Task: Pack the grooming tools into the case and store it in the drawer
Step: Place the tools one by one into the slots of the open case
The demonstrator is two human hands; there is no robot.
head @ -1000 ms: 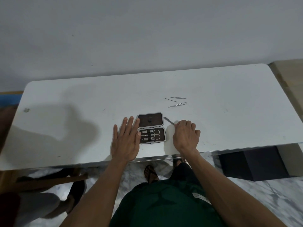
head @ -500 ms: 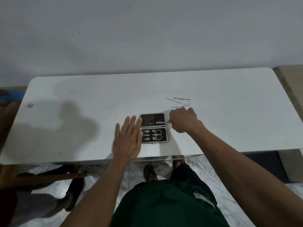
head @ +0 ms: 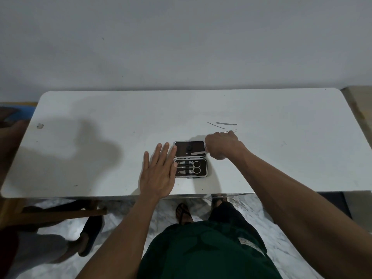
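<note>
White and smooth, the table [head: 100,158] fills most of the view, and everything for the task lies on its near middle part. The case [head: 190,159] is open flat there, with the dark lid half further from the person and the tray half nearer. In the tray half the scissors [head: 194,166] and two clippers already sit under a strap. A pale flat tool [head: 197,153] lies across the lid half, its long axis running left to right.

The left hand [head: 159,174] lies flat beside the left edge of the case, fingers stretched and a little apart, the fingertips touching the case rim; it holds nothing and seems to steady the case.

The right hand [head: 222,144] is just beyond the right edge of the lid half, fingers curled together. Whether they already pinch something, I cannot tell.

Three thin metal tools remain loose. The tweezers [head: 231,131] lie just at the far side of the right hand's knuckles, their long axis almost left to right. The thin probe [head: 215,125] and the flat-ended pusher [head: 227,123] lie a little further away.

I judge that the right hand is the one to take them, because all three lie on its side, away from the left hand.
</note>
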